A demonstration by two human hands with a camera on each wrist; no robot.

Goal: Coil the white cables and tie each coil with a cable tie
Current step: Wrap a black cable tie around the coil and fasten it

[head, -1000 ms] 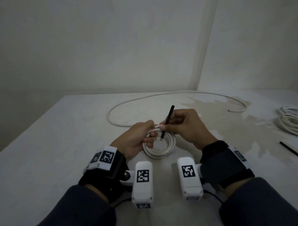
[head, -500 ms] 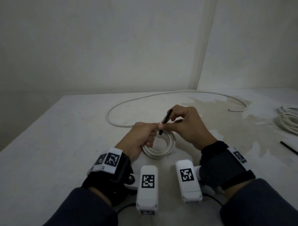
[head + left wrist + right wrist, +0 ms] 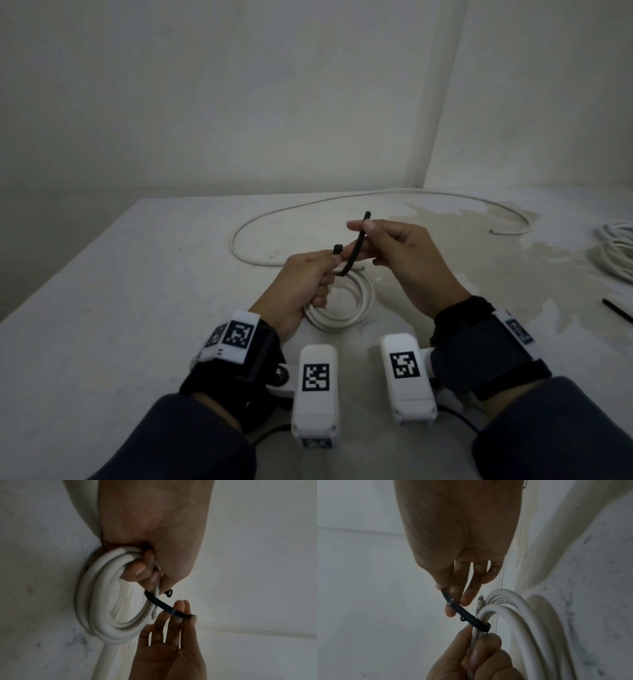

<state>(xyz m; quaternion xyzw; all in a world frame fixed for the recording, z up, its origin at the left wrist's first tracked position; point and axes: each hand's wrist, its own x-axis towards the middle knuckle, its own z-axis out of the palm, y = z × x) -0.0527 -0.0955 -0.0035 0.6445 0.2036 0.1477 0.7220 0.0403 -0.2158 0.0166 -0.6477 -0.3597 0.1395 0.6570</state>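
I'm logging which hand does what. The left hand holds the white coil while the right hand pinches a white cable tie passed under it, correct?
Nearly. The cable tie is black, not white, as the right wrist view shows plainly. The rest holds: the left hand grips the white coil and the right hand pinches the tie passed under it.

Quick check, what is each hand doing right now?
Left hand: grips the white cable coil, cable tie head at its fingertips.
Right hand: pinches the black cable tie strap, other fingers loose.
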